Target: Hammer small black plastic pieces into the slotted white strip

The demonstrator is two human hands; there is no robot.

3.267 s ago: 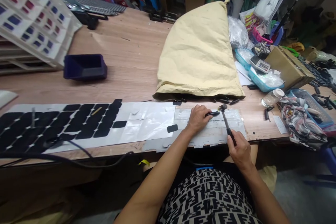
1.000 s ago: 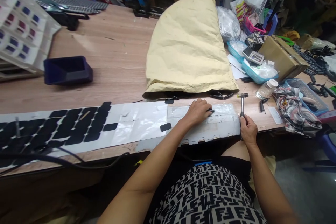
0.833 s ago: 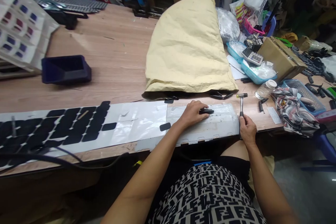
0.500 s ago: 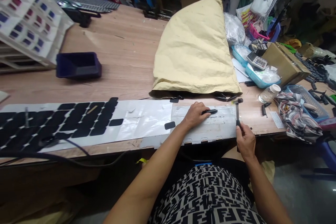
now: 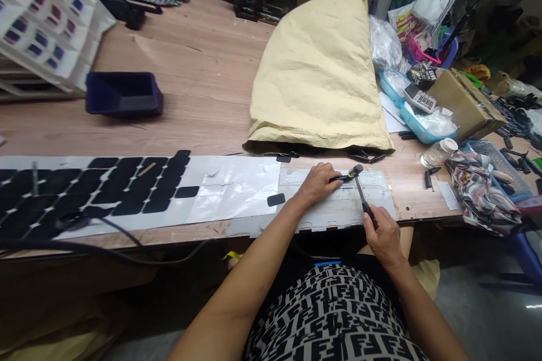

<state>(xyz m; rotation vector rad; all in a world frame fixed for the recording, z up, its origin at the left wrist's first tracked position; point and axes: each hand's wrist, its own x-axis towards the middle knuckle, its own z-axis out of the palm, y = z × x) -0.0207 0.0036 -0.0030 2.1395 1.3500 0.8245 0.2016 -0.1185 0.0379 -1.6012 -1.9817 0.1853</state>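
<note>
My left hand (image 5: 319, 181) is closed on a slim black piece (image 5: 337, 179) and holds it down on the grey-white board (image 5: 334, 203) at the table's front edge. What exactly the piece is, I cannot make out. Gripped by its dark handle in my right hand (image 5: 384, 237) is a small hammer (image 5: 361, 192). Its head is over the right end of the black piece, touching it or very close. Several black pieces (image 5: 367, 157) lie beyond the board, by the mouth of a pale yellow sack (image 5: 319, 79).
A white sheet (image 5: 228, 180) with rows of black rounded pads (image 5: 156, 180) stretches along the left. Behind it stands a dark blue bin (image 5: 122, 93). To the right are a clear jar (image 5: 438, 152), a patterned cloth (image 5: 483, 192), blue baskets (image 5: 432, 127) and a cardboard box (image 5: 468, 101).
My right hand has brought the hammer leftward, so its head has gone from beside the board to the end of the black piece. My left hand stays almost in place.
</note>
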